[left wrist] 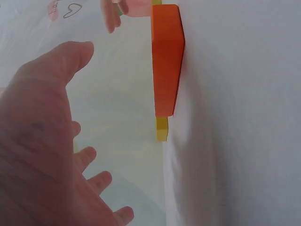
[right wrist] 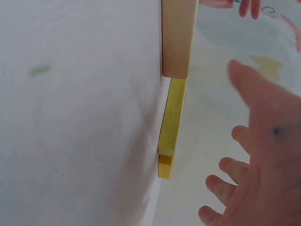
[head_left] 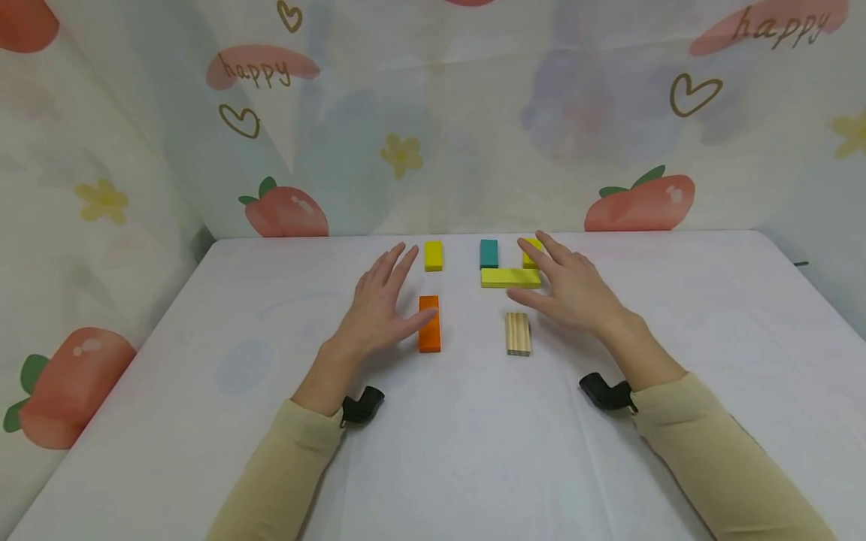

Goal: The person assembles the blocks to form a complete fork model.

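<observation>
In the head view, both hands are above a white cloth-covered table (head_left: pixel 473 458). The left hand (head_left: pixel 373 319) has its fingers loosely spread and its thumb stretched wide, pinching nothing; the thumb overlaps an orange rectangular block (head_left: pixel 429 340). Just beyond the thumb and right of the fingertips is a small bright-yellow rectangular block (head_left: pixel 433 256). The right hand (head_left: pixel 571 289) is likewise spread and empty. Its index finger partly covers a second small yellow block (head_left: pixel 528 263); a long yellow-green block (head_left: pixel 501 279) lies between index finger and thumb, with a small teal block (head_left: pixel 489 254) just left of the fingertips. A striped, natural-wood block (head_left: pixel 518 334) sits nearer the body, below the right thumb.

In the left wrist view, a gap separates the thumb from the orange block, so the overlap is not contact; the fingers are apart.

In the right wrist view, the thumb and separated fingers stand clear of the wooden block and the yellow-green one behind it.

The step seems to be poising over the blocks, none gripped. Grasping one would call for lowering a hand and bringing thumb and fingers together around it.
</observation>
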